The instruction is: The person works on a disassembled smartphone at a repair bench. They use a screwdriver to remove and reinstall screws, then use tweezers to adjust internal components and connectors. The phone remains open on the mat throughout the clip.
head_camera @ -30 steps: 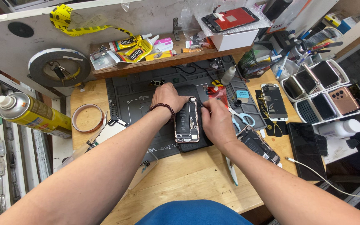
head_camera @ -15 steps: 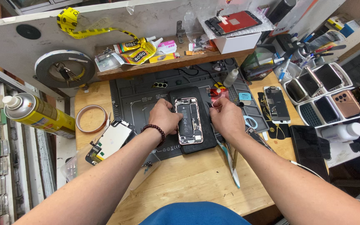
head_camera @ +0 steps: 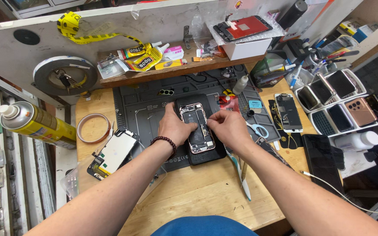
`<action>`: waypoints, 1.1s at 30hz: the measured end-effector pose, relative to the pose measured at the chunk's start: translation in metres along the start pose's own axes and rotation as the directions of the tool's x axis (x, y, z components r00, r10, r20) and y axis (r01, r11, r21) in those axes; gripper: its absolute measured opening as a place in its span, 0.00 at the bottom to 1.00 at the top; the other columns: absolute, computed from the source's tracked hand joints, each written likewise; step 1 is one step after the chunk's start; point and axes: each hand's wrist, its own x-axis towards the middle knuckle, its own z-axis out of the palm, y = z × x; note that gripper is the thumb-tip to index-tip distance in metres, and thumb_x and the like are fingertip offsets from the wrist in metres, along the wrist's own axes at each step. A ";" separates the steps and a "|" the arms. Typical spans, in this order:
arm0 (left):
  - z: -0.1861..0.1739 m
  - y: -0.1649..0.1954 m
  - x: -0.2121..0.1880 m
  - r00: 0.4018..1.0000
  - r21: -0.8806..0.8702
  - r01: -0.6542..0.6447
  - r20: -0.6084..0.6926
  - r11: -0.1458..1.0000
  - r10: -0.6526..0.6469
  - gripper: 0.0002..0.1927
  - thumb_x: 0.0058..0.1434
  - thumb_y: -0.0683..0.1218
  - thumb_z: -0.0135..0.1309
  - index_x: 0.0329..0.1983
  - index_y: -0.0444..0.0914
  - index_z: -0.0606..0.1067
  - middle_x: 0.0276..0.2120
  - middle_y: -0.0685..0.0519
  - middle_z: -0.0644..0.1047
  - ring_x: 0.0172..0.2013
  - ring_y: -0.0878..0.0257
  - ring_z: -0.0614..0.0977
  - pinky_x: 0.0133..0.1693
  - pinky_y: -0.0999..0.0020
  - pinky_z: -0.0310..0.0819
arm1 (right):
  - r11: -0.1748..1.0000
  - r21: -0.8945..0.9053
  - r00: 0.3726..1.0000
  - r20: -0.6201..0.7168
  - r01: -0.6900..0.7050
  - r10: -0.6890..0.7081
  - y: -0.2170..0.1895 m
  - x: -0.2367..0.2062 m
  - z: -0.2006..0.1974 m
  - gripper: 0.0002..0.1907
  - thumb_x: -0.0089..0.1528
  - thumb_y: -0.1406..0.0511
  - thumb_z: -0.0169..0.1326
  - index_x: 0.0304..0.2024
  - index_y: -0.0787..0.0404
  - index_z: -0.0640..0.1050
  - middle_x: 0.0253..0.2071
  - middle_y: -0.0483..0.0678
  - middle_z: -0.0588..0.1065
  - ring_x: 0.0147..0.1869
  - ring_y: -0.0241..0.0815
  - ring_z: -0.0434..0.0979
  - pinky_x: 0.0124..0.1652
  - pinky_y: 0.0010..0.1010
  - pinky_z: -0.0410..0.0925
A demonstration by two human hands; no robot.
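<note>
At frame centre, an opened smartphone [head_camera: 197, 128] lies on a black pad over the grey repair mat [head_camera: 141, 109]. The left hand [head_camera: 175, 127] presses its side, fingers together; the right hand [head_camera: 226, 127] pinches at its innards — what it pinches I cannot tell. Brace firmly, work gently.

Opened phone [head_camera: 197, 127] on mat [head_camera: 132, 105]

wooden bench [head_camera: 197, 196], grey work mat [head_camera: 145, 109], tape roll [head_camera: 93, 128]
</note>
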 end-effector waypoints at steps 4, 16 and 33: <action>0.006 -0.003 0.004 0.999 0.063 0.029 0.033 0.998 -0.031 0.56 0.43 0.49 0.74 0.72 0.41 0.55 0.53 0.41 0.78 0.55 0.48 0.80 0.57 0.59 0.74 | 0.995 -0.063 0.995 0.064 -0.075 0.079 -0.005 -0.003 0.004 0.18 0.52 0.58 0.69 0.39 0.64 0.83 0.31 0.49 0.83 0.34 0.38 0.83 0.37 0.29 0.73; 0.000 0.013 -0.009 0.976 -0.023 0.183 0.128 0.983 -0.179 0.51 0.49 0.44 0.68 0.75 0.47 0.56 0.50 0.45 0.81 0.40 0.52 0.88 0.37 0.58 0.86 | 0.946 0.104 0.946 0.147 -0.306 0.290 0.002 0.010 0.012 0.16 0.47 0.66 0.72 0.36 0.63 0.83 0.31 0.45 0.81 0.33 0.35 0.78 0.34 0.27 0.72; 0.004 0.004 -0.010 0.996 0.102 -0.089 0.010 0.991 0.088 0.48 0.48 0.47 0.71 0.71 0.43 0.60 0.51 0.41 0.77 0.53 0.44 0.79 0.54 0.53 0.75 | 0.951 -0.142 0.952 -0.103 0.273 -0.289 -0.017 -0.044 0.001 0.16 0.58 0.68 0.60 0.48 0.64 0.80 0.42 0.57 0.78 0.39 0.51 0.82 0.41 0.38 0.73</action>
